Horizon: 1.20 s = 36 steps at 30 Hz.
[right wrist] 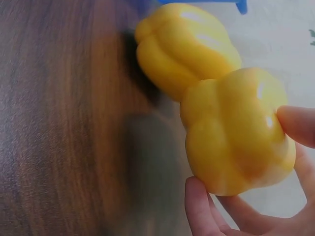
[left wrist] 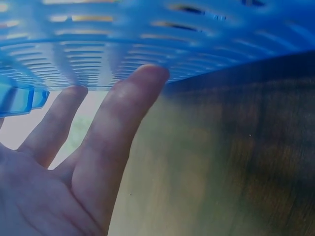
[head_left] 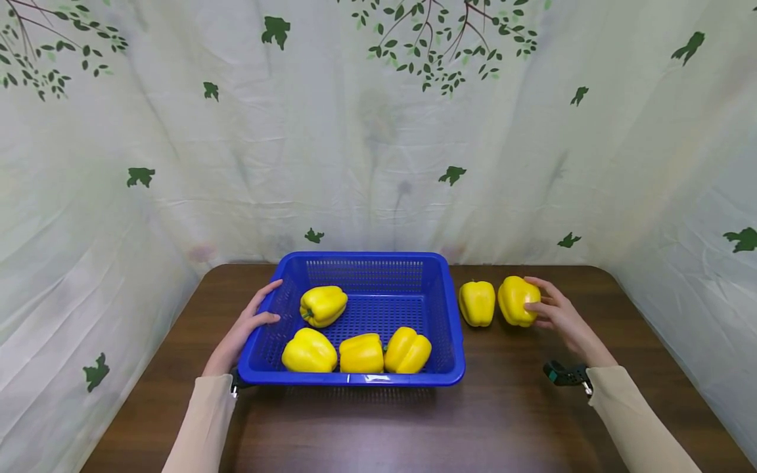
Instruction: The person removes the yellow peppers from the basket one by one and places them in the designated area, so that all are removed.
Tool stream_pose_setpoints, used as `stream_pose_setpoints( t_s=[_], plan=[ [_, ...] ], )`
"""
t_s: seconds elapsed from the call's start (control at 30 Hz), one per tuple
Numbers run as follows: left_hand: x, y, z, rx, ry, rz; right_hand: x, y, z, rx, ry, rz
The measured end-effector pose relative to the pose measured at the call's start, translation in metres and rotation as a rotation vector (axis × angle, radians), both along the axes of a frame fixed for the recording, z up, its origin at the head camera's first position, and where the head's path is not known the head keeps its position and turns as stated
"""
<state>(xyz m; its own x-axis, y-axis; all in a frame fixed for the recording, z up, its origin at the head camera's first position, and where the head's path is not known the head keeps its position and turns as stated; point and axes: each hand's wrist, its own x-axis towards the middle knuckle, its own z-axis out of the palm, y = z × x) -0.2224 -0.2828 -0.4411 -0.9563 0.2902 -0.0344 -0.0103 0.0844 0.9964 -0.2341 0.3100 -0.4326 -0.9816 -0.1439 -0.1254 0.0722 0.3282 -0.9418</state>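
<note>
Head view: likely steadying a blue basket [head_left: 414, 379] of four yellow bell peppers [head_left: 361, 353] near the far edge of the worktop [head_left: 355, 433] with a loosely spread left hand [head_left: 248, 322]; gripping a fifth pepper [head_left: 516, 301] toward the far right corner with a curled right hand [head_left: 562, 316]. Left wrist: laying fingertips [left wrist: 152, 74] against the slotted wall. Right wrist: cupping that pepper, probably against rolling, just beside a sixth pepper [right wrist: 184, 46]; below, dark wood grain; behind, leaf-printed cloth [right wrist: 295, 64].

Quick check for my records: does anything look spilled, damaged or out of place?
Nothing stands out. The blue basket looks upright with four yellow peppers inside; another pepper is beside it, and the right hand holds a sixth pepper. No spill or damage shows.
</note>
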Motion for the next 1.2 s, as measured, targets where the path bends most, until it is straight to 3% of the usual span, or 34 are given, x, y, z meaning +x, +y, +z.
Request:
stream_pose_setpoints(
  t_s=[0.1,0.23,0.8,1.2],
  plan=[
    [-0.004,0.001,-0.001,0.017,0.05,0.009,-0.002,0.0,-0.004,-0.004,-0.012,-0.003],
    [-0.005,0.001,-0.004,0.01,0.064,0.019,-0.005,0.0,-0.01,-0.013,-0.024,-0.008],
    [-0.003,0.004,-0.002,0.012,0.055,0.019,-0.008,-0.003,-0.021,0.031,0.038,-0.005],
    [-0.004,0.002,-0.005,-0.009,0.081,0.027,-0.01,-0.001,-0.023,0.047,0.024,0.016]
  ],
)
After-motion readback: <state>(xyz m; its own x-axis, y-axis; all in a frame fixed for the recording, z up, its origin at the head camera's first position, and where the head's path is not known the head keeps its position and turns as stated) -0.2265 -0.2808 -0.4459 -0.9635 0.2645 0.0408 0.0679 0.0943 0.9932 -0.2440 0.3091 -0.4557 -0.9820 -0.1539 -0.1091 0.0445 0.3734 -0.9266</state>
